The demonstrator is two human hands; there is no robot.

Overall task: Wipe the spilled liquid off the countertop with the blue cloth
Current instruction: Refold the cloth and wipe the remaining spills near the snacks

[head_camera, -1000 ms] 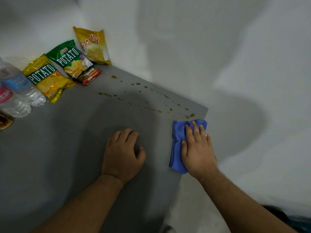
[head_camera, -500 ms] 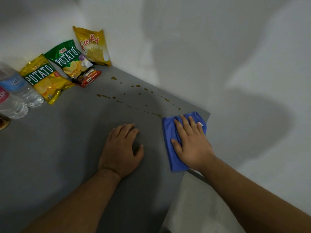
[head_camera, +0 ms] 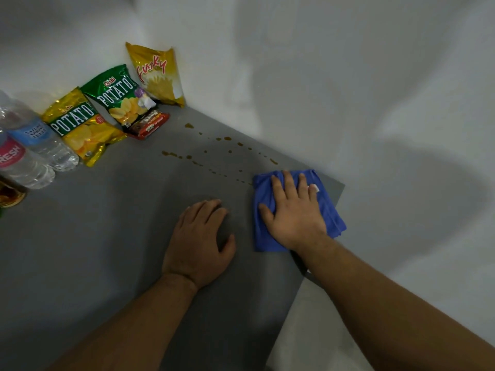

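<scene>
A blue cloth (head_camera: 328,207) lies flat on the grey countertop (head_camera: 107,250) near its far right corner. My right hand (head_camera: 292,212) presses down on it with fingers spread and straight. Brown drops of spilled liquid (head_camera: 227,138) trail across the counter from the cloth's far left edge towards the snack bags. My left hand (head_camera: 199,242) rests palm down on the bare counter, left of the cloth, fingers loosely bent, holding nothing.
Three snack bags (head_camera: 122,100) and a red wrapped bar (head_camera: 148,124) stand at the back left against the white wall. Two water bottles (head_camera: 34,140) stand at the left edge. The counter's right edge (head_camera: 316,253) drops off beside the cloth.
My right hand has slid the cloth forward and left along the counter's right side, over the nearest drops by the corner. My left hand has stayed in place.
</scene>
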